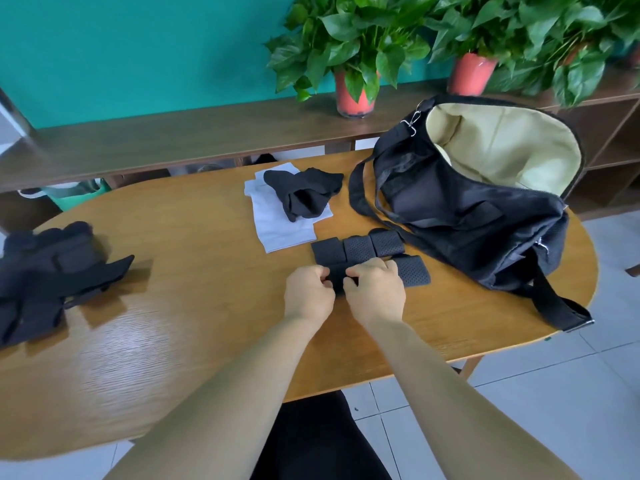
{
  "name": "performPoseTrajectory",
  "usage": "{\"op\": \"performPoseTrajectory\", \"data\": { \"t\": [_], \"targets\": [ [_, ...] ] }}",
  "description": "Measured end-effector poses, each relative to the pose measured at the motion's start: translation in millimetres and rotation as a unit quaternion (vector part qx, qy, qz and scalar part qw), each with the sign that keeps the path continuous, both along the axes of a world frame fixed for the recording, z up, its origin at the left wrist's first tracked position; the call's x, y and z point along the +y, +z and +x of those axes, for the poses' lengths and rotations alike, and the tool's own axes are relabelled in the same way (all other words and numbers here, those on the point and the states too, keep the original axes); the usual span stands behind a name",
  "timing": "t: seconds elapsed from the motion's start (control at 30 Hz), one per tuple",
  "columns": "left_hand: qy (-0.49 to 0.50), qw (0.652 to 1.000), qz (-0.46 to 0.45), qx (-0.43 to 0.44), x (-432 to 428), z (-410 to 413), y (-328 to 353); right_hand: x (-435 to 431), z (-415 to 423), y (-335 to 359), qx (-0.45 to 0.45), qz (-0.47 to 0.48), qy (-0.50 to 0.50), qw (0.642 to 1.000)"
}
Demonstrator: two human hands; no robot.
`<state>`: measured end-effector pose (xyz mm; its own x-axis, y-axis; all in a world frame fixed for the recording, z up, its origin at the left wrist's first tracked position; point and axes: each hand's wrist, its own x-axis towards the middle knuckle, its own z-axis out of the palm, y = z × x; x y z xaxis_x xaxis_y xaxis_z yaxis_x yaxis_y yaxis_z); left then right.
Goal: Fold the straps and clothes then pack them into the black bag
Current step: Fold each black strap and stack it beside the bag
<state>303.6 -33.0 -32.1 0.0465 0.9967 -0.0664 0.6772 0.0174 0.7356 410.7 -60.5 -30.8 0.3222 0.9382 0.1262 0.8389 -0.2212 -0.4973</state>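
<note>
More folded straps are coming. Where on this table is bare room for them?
Bare wood between the black pile and the left hand, and along the near edge. Crowded around the held strap: folded straps, white cloth, black bag.

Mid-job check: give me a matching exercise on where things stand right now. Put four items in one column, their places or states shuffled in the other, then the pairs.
Things:
1. black bag
2. white cloth
3. loose strap pile
4. rolled straps

Places or states:
A. left end of the table
B. in a row just beyond the left hand and right hand, which grip another strap
C. under a crumpled black garment
D. right end, mouth open, pale lining showing

Pairs: 1-D, 2-C, 3-A, 4-B.
</note>
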Motion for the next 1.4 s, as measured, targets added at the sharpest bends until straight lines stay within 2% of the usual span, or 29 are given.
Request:
{"op": "performPoseTrajectory", "data": {
  "t": [0.1, 0.3, 0.47, 0.6, 0.87, 1.07, 1.2, 1.4],
  "targets": [
    [-0.020, 1.000, -0.008, 0.020, -0.3, 1.9, 3.5, -0.1, -3.1, 1.0, -0.028, 0.008, 0.007, 1.000],
    [-0.009, 1.000, 0.014, 0.019, 3.6, -21.0, 24.6, 1.2, -7.9, 18.2, 0.007, 0.040, -0.005, 0.999],
    [0.015, 0.990, 0.046, 0.134, -2.3, -76.1, 40.3, 7.3, -37.7, 33.0, -0.004, 0.046, 0.026, 0.999],
    [0.040, 0.981, 0.066, 0.175, -12.7, -136.6, 44.7, 13.1, -81.3, 34.7, -0.016, 0.037, 0.073, 0.997],
    [0.114, 0.969, 0.093, 0.201, -33.7, -258.7, 50.1, 26.2, -197.9, 27.1, -0.022, 0.023, 0.176, 0.984],
    [0.177, 0.965, 0.119, 0.155, -20.7, -331.1, 36.2, 51.3, -268.3, 26.5, -0.023, 0.011, 0.231, 0.973],
    [0.207, 0.960, 0.127, 0.141, -8.9, -360.5, 35.2, 85.1, -304.0, 35.4, 0.032, -0.021, 0.221, 0.974],
    [0.212, 0.961, 0.116, 0.134, 11.4, -374.5, 19.5, 122.1, -340.3, 38.7, 0.157, -0.174, 0.142, 0.962]
  ]
}}
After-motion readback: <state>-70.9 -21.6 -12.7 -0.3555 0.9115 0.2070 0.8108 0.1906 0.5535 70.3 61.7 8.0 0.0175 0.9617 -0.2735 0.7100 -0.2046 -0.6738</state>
